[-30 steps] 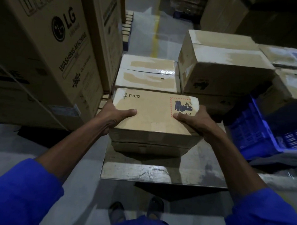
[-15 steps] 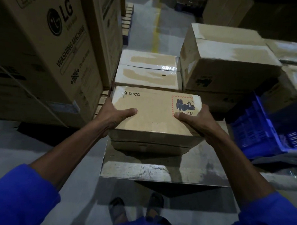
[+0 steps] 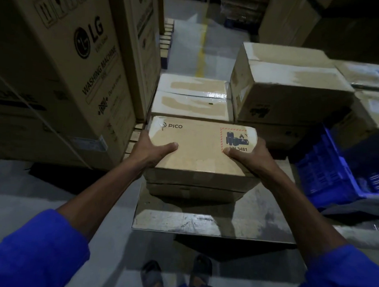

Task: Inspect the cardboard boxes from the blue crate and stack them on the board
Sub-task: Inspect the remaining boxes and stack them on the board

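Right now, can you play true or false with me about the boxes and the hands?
1. Both hands hold the PICO box. True: the left hand and right hand grip its two sides.
2. The PICO box sits inside the blue crate. False: it is over another box on the board.
3. The box has a red-bordered label. True.
4. The crate is on the left. False: it is on the right.
5. The big LG carton says television. False: it says washing machine.
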A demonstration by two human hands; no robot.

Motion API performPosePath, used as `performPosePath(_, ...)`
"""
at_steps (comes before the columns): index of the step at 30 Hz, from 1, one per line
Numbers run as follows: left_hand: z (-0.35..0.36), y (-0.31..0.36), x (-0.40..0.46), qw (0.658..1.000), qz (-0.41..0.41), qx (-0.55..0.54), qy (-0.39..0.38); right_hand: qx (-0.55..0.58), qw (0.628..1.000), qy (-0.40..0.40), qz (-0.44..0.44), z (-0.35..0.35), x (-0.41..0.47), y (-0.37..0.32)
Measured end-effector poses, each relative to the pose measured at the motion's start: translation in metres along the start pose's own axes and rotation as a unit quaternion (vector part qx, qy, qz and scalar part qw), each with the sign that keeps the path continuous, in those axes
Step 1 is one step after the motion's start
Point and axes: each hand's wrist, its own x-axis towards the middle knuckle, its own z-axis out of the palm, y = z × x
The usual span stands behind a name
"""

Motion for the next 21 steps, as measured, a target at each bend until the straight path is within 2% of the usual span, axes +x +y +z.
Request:
performPosePath(4,0.001,0.003,-0.018,0.999,-0.004,-0.042,-0.016,0.080,0.996,-0.029,-0.037,-0.001,-0.044,-0.028)
performPosePath(8,-0.003,-0.007,-0.031,0.996,0.016,-0.081,0.025,0.178,0.983,0.022,-0.036,-0.002,-0.081,-0.036)
performPosePath(11,-0.015,-0.015,-0.033,0.989,-0.015,-0.143,0.032,0.261,0.964,0.057,0.017,-0.006,-0.096,-0.030)
performPosePath(16,-0.017,-0.018,-0.038,0.968,-0.085,-0.236,-0.023,0.266,0.962,-0.016,0.058,-0.007,-0.105,-0.025)
performPosePath(18,-0.017,-0.021,-0.037,0.955,-0.099,-0.272,-0.067,0.274,0.960,-0.028,0.055,-0.010,-0.106,-0.021)
performPosePath(21,-0.022,-0.023,-0.035,0.942,-0.120,-0.301,-0.084,0.328,0.941,-0.067,0.052,-0.016,-0.106,-0.012)
